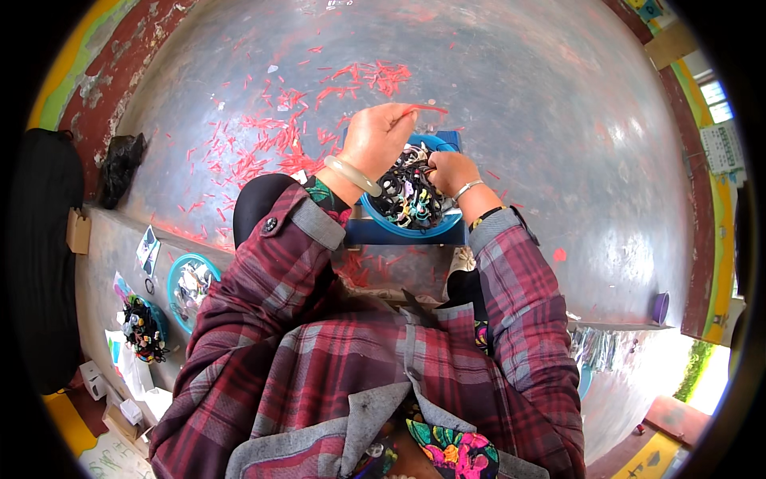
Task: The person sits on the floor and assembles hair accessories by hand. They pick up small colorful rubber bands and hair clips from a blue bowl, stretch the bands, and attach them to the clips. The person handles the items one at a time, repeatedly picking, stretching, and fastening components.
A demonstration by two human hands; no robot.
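Observation:
A pale bangle circles the wrist of my left hand [379, 137], raised over the far left rim of a blue basin [375, 219]. Its fingers pinch a thin red strip [428, 108] that sticks out to the right. Inside the basin lies a tangle of black bands [407, 180], looking like hair ties, with small white, yellow and teal pieces among them. My right hand [455, 173] is at the basin's right side, its fingers curled closed at the heap. What they grip is hidden. The basin rests on a blue stool [375, 234] between my knees.
Many red strips [251, 156] lie scattered on the grey floor. Left of me stand a teal basin [173, 279] of light pieces and a heap of dark bands [142, 329]. A black bag [120, 169] lies by the wall; a purple cup [660, 307] sits far right.

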